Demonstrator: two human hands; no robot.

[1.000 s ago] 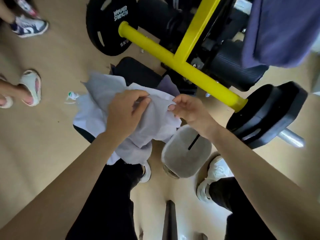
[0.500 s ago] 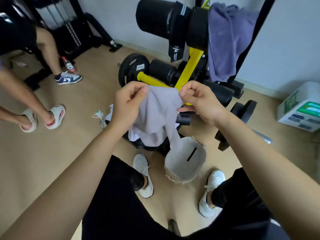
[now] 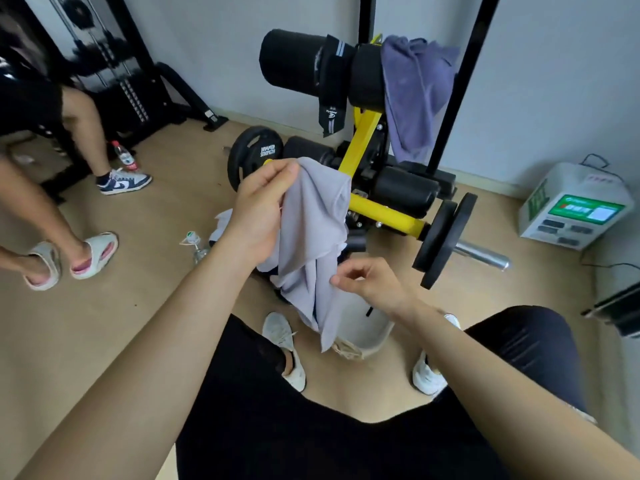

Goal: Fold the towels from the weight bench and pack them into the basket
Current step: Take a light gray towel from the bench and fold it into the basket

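The person is folding the grey towel [image 3: 311, 220], pinched at its top by the raised left hand [image 3: 258, 206] and hanging over the basket [image 3: 375, 339] between the feet. The right hand [image 3: 374, 282], lower and apart, curls at the towel's edge, though a grip cannot be told. It probably must catch that edge and lift it to halve the cloth. A purple towel [image 3: 415, 98] waits on the weight bench [image 3: 381, 211], whose weight plate [image 3: 443, 237] juts close by.

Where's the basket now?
Head view, lower centre: the basket sits on the floor between the white shoes, under the right hand, partly behind the grey towel.
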